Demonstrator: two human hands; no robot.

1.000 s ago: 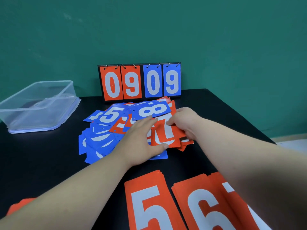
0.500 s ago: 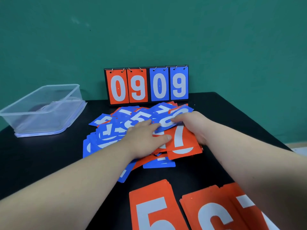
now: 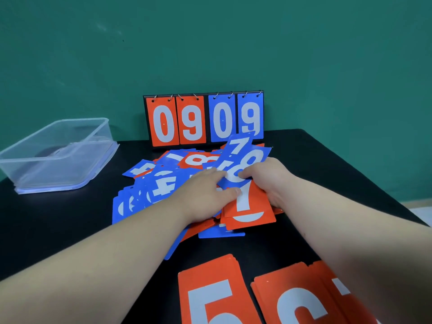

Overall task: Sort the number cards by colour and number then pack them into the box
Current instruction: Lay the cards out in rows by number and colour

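A mixed heap of blue and orange number cards (image 3: 161, 185) lies mid-table. My left hand (image 3: 205, 192) rests flat on the heap, its thumb on an orange 7 card (image 3: 247, 206). My right hand (image 3: 268, 181) grips that orange card and pushes blue 8 (image 3: 245, 167) and blue 7 (image 3: 238, 146) cards up at the far side. Near me lie sorted orange piles showing 5 (image 3: 210, 295), 6 (image 3: 294, 300) and 7 (image 3: 339, 288), the last partly hidden by my right arm. The clear plastic box (image 3: 58, 155) stands open at the left.
A black flip scoreboard (image 3: 203, 120) showing 09 in orange and 09 in blue stands against the green wall behind the heap. The black table (image 3: 46, 230) ends at its right edge, where pale floor shows.
Both hands have shuffled through the heap. The blue 8 and 7 cards slid up toward the scoreboard, and the orange 7 card came free on top near my right hand.
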